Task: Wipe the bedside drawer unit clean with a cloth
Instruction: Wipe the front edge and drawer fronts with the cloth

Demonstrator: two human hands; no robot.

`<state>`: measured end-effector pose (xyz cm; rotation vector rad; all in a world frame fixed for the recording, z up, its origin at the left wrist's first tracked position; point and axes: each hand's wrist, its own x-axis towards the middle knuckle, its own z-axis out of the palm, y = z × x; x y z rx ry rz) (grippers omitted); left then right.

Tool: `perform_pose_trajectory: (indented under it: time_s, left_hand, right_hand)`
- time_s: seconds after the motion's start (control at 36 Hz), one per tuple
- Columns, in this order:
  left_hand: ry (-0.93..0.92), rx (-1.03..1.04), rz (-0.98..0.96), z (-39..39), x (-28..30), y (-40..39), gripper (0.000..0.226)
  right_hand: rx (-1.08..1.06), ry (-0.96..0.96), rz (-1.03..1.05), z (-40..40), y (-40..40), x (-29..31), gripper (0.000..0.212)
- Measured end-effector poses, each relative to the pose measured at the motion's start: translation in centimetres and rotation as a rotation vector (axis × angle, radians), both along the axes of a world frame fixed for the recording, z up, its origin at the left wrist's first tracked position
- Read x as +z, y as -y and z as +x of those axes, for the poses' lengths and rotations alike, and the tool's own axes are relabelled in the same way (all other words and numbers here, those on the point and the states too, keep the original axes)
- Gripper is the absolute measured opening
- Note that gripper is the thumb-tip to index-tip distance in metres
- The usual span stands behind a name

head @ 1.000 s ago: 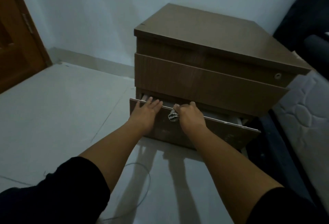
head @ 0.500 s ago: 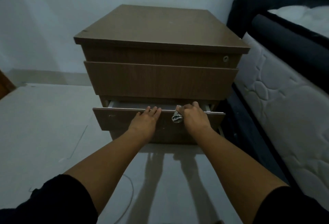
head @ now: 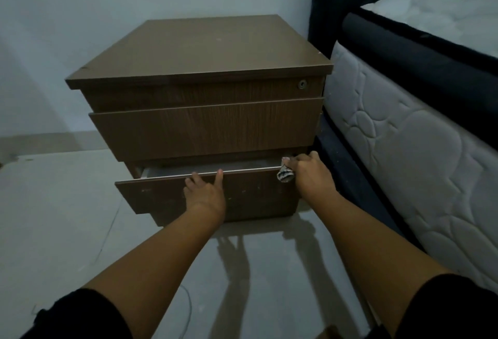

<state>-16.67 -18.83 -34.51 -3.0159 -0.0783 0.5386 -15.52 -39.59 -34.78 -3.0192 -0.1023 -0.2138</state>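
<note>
A brown wooden bedside drawer unit [head: 204, 52] stands on the floor against the wall. Its bottom drawer [head: 253, 193] is pulled partly out, and a pale inside shows behind its metal-edged top rim. My left hand [head: 206, 193] lies flat on the drawer front, fingertips at the rim. My right hand [head: 310, 174] grips a small patterned cloth [head: 285, 174] bunched at the right end of that rim. The two upper drawers are closed, and the top one has a round lock [head: 302, 84].
A bed with a white quilted mattress [head: 404, 150] and dark frame [head: 347, 177] stands close to the unit's right side. Pale tiled floor [head: 59, 217] spreads to the left and front. A thin cable [head: 188, 309] lies on the floor near my left arm.
My right hand with the cloth has slid along the bottom drawer's top rim from the middle to the right end. My view swung right, and more of the bed shows. The left hand stays on the front.
</note>
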Motion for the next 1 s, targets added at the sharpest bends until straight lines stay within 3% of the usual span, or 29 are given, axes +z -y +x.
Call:
perform_pose_trajectory:
  time_s: [0.25, 0.58, 0.86, 1.0]
  left_hand:
    - [0.016, 0.006, -0.054, 0.3, -0.5, -0.2, 0.081]
    - [0.029, 0.000, -0.137, 3.0, -1.1, -0.7, 0.084]
    - [0.079, -0.097, -0.233, 3.3, -0.1, -3.7, 0.088]
    - [0.171, -0.013, -0.203, 2.9, 0.8, -9.3, 0.081]
  right_hand:
    - [-0.108, 0.061, 0.069, -0.8, 0.8, 0.0, 0.038]
    - [-0.100, 0.066, 0.180, -1.7, 1.0, -0.7, 0.030]
    - [-0.052, 0.081, 0.227, -0.6, -0.3, -0.2, 0.042]
    - [0.050, 0.072, 0.207, 0.0, -4.5, 0.2, 0.048]
